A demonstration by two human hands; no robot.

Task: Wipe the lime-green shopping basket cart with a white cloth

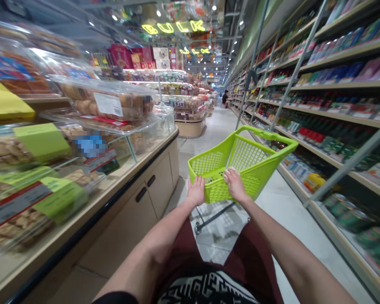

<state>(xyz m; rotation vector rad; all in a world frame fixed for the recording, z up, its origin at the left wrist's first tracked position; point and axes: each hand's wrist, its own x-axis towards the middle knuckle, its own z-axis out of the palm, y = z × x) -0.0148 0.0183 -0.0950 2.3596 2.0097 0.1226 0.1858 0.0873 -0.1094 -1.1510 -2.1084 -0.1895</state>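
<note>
A lime-green plastic shopping cart (256, 179) with a latticed basket stands in the aisle just in front of me. My left hand (196, 191) is on the near left corner of its rim, fingers bent over the edge. A crumpled white wipe or tissue (232, 172) is pinched in my right hand (236, 185), which presses it against the near rim. The visible part of the basket floor is bare. On the far right, the cart's raised handle end (272, 137) points away from me.
Along my left runs a wooden counter (158, 185) with packaged baked goods (114, 101) on top. Tall stocked shelves (342, 84) with metal posts line the right. A rounded display stand (190, 126) is ahead. A person (225, 98) is far down the aisle.
</note>
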